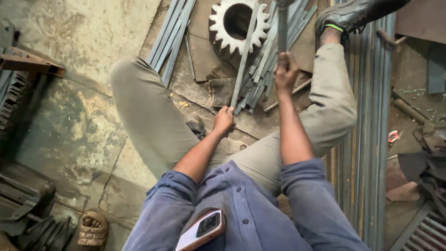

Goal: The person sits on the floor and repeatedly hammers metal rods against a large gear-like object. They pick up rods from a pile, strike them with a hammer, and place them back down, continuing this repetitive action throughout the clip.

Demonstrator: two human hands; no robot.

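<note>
Left hand fingers closed around the near end of a long flat grey steel strip, which slants far across a large toothed steel gear wheel. Right hand fingers wrapped on an upright dark metal handle, probably a hammer, head out of view. Pile of grey flat steel strips lies on the concrete floor between the knees.

Left hand low, right hand raised, fingers clenched.

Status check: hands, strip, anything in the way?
Left hand grips flat metal strip lying across gear. Right hand holds tool handle. Loose strips clutter floor.
</note>
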